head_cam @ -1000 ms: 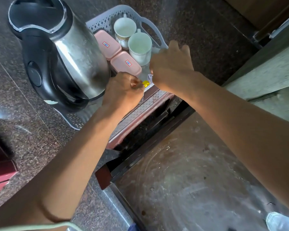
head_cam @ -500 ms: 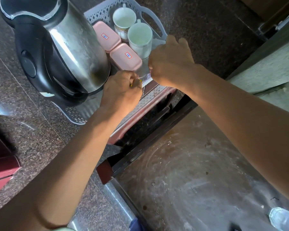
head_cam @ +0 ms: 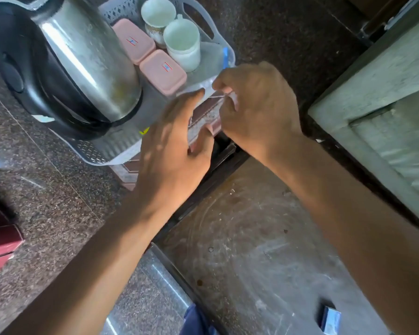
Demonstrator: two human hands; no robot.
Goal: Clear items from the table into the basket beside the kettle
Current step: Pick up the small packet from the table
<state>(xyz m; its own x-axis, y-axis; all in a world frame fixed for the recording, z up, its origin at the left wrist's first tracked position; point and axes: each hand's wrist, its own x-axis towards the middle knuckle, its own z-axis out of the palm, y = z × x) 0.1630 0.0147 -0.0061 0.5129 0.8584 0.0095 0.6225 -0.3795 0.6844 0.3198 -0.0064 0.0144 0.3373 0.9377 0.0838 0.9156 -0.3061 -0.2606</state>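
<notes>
Left hand [head_cam: 177,151] is motion-blurred, so can't tell how its fingers lie, and it hides the near rim of the basket [head_cam: 230,52] beneath it. Whatever the right hand [head_cam: 257,110] pinches is too thin and blurry to ID. Kettle [head_cam: 82,61], left of both hands, cut off by top and left edges; small blue box [head_cam: 330,320], well below right forearm, too small to ID.

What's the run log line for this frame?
left hand: open, over basket edge | right hand: pinching thin item, unclear | kettle: beside basket
</notes>
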